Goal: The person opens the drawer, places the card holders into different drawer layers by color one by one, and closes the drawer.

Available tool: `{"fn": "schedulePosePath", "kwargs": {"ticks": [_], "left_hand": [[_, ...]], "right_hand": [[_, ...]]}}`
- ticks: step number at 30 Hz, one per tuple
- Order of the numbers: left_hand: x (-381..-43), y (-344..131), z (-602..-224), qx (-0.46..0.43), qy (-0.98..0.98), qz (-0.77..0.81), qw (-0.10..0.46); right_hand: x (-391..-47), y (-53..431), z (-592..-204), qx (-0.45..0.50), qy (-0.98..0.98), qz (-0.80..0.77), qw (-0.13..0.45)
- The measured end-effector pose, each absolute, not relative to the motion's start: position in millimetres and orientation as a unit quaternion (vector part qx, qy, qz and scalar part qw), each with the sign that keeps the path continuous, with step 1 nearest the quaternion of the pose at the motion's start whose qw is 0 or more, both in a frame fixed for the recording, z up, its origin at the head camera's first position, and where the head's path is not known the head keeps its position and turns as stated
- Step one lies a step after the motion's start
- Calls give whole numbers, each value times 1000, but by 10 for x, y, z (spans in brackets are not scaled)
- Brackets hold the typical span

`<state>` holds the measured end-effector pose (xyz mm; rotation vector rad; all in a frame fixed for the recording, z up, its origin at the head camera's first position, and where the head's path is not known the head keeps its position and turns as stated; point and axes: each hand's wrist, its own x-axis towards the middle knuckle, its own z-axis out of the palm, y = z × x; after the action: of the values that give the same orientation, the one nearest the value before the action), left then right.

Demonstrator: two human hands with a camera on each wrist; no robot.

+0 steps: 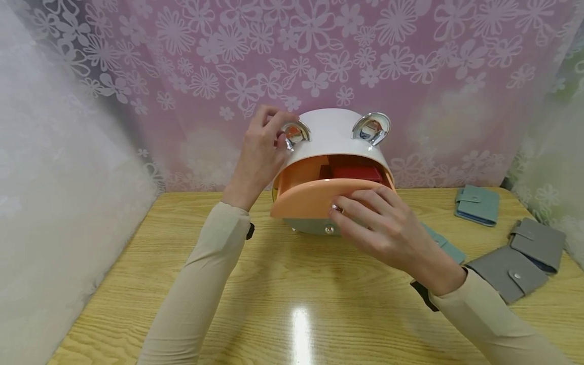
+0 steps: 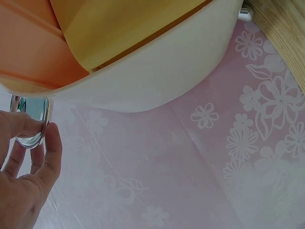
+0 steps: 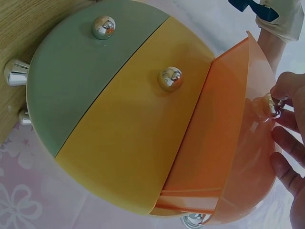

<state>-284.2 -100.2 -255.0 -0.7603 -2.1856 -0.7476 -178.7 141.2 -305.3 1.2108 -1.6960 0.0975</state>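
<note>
A rounded white drawer box (image 1: 330, 126) with shiny silver ears stands on the table. My left hand (image 1: 264, 147) holds its left ear (image 2: 39, 112) between thumb and fingers. At the top, the orange drawer (image 1: 305, 197) is pulled partly out, and a flat red object (image 1: 356, 174) lies inside it. The thumb and index finger of my right hand (image 1: 383, 228) pinch this drawer's silver knob (image 3: 273, 106), while the other fingers lie against the orange front. Below it, the yellow drawer (image 3: 138, 129) and green drawer (image 3: 95, 62) are closed.
To the right on the wooden table (image 1: 255, 304) lie a green wallet (image 1: 477, 205), two grey wallets, one (image 1: 538, 243) overlapping the other (image 1: 506, 271), and another green wallet (image 1: 444, 246) partly behind my right hand. A floral curtain (image 1: 274, 61) hangs behind the box.
</note>
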Motion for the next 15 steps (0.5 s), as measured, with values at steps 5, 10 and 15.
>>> {"fn": "schedulePosePath", "kwargs": {"ticks": [5,10,15], "left_hand": [[-2844,-1003,-2550,-292,-843,-284,351],[-2847,-1002,-2551,-293,-842,-285,352],[-2844,-999,-2554,-292,-842,-291,348]], "right_hand": [[-1813,1422,-3055,501,-708,41,496],[-1843,1421,-3061,498,-711,41,495],[-1876,1420,-3074,495,-710,36,499]]}}
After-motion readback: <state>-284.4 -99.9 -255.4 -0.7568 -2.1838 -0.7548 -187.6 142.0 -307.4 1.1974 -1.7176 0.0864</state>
